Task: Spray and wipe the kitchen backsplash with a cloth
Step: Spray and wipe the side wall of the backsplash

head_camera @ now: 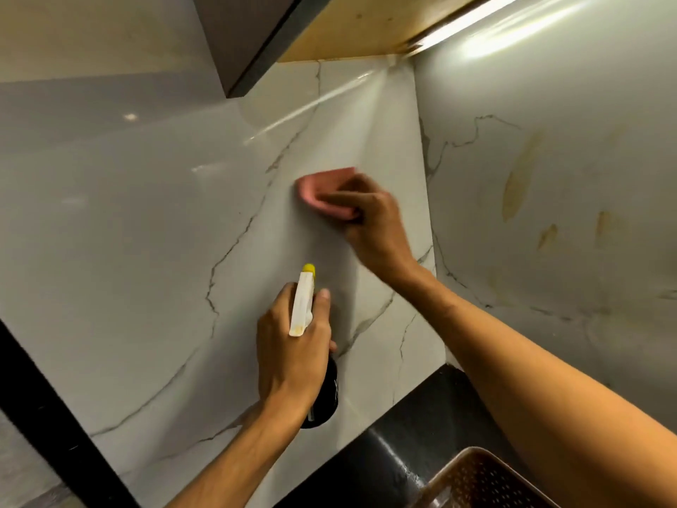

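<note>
The backsplash (154,251) is glossy white marble with thin grey veins, meeting a second panel at a corner on the right. My right hand (370,218) grips a folded pink cloth (322,188) and presses it flat against the marble near the middle of the view. Below it, my left hand (293,346) holds a spray bottle (303,302) by the neck: white trigger head, yellow nozzle pointing up at the wall, dark body mostly hidden behind the hand.
The right panel (549,177) carries yellowish-brown smears (520,177). A dark cabinet (249,42) and a lit wooden underside hang overhead. A black countertop (395,452) lies below, with a perforated brown tray (487,482) at the bottom right. A black strip (47,408) edges the left.
</note>
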